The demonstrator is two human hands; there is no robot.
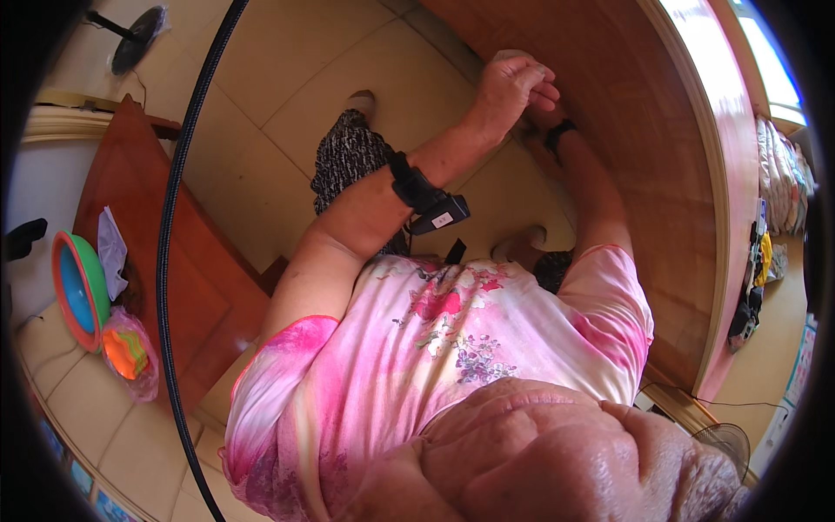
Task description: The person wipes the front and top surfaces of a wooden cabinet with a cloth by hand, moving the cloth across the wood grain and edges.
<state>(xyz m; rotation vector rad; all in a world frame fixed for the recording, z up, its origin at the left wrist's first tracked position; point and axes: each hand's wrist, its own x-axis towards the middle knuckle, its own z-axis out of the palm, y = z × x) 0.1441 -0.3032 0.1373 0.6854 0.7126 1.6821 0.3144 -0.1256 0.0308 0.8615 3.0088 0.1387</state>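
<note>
My left hand (pixel 519 83) is raised in front of a brown wooden panel (pixel 626 189), its fingers bent together. Whether anything is pinched between the fingers cannot be seen. Behind and below it, my right hand (pixel 540 121) is mostly covered by the left one, close to the same panel. Any hold of the right hand is hidden. A black strap with a small black box (pixel 438 213) sits around my left forearm. Another black band (pixel 560 134) circles my right wrist.
A black braided cable (pixel 171 215) crosses the left side. Beyond it, a reddish-brown wooden furniture top (pixel 196 287) stands beside plastic basins (pixel 98 287) and a bagged orange-and-green item (pixel 127 352). A black round stand base (pixel 138 40) rests on the tiled floor (pixel 261 72). Folded textiles (pixel 779 176) lie far right.
</note>
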